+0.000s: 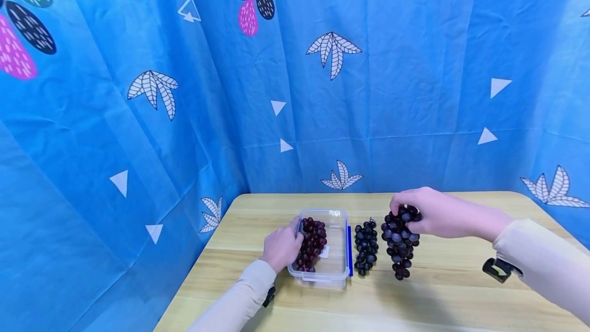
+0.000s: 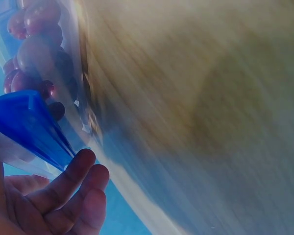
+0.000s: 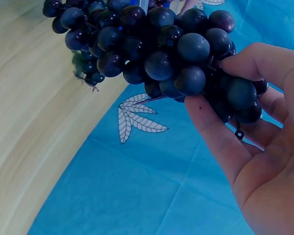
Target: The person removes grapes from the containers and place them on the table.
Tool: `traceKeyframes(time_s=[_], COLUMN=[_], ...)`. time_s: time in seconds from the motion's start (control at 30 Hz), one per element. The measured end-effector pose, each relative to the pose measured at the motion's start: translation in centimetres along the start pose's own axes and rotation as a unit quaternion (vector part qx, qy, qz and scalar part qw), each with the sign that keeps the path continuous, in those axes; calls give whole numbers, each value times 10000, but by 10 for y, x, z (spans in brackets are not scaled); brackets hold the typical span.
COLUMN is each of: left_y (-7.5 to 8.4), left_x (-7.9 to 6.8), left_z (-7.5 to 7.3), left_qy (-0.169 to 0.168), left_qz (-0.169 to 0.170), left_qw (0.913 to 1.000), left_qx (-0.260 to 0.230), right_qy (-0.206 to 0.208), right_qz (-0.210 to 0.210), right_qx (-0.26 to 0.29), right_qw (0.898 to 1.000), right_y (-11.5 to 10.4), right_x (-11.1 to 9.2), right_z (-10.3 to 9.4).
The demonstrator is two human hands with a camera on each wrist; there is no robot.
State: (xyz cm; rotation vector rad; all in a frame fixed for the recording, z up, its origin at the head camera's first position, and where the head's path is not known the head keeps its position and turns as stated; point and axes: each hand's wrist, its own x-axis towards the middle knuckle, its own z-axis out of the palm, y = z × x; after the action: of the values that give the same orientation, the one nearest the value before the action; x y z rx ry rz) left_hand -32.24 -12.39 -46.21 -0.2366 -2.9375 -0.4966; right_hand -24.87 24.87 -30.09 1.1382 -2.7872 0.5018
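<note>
A clear plastic food container (image 1: 338,214) stands on the table, with a bunch of red grapes (image 1: 313,242) lying along its left side. My left hand (image 1: 282,247) grips the container's left wall. In the left wrist view its fingertips (image 2: 83,159) are right at a blue locking flap (image 2: 32,125). My right hand (image 1: 428,214) holds a bunch of dark grapes (image 1: 400,245) by its upper end, and the bunch hangs down over the table. Thumb and fingers pinch that bunch (image 3: 159,63) in the right wrist view. Between it and the container lies another dark bunch of grapes (image 1: 366,247).
The light wooden table (image 1: 461,270) has its far edge close to a blue patterned curtain (image 1: 405,91), which also runs down the left side. A blue flap (image 1: 350,250) sticks out from the container's right side. A small white label (image 1: 324,252) shows through the container.
</note>
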Motion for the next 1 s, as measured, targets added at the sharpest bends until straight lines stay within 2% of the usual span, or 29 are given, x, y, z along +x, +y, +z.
traceKeyframes(time_s=[0.2,0.5,0.7,0.83,1.0], left_y=[0,-1,1,2,1], left_x=[0,1,3,5,0], left_z=[1,2,0,-1,1], left_qy=[16,44,25,57,77], left_qz=[6,50,58,88,104], left_qw=[10000,10000,10000,9999,9998], left_qx=[-13,47,46,-20,-170], right_qy=[-86,-482,-397,-322,-251], right_qz=[1,231,112,283,421], right_qx=[165,504,461,442,463], right_qw=[9998,9973,9981,9981,9977], right_y=[1,5,16,27,42], right_x=[-11,-18,-14,-9,-4], right_z=[-2,3,13,17,28])
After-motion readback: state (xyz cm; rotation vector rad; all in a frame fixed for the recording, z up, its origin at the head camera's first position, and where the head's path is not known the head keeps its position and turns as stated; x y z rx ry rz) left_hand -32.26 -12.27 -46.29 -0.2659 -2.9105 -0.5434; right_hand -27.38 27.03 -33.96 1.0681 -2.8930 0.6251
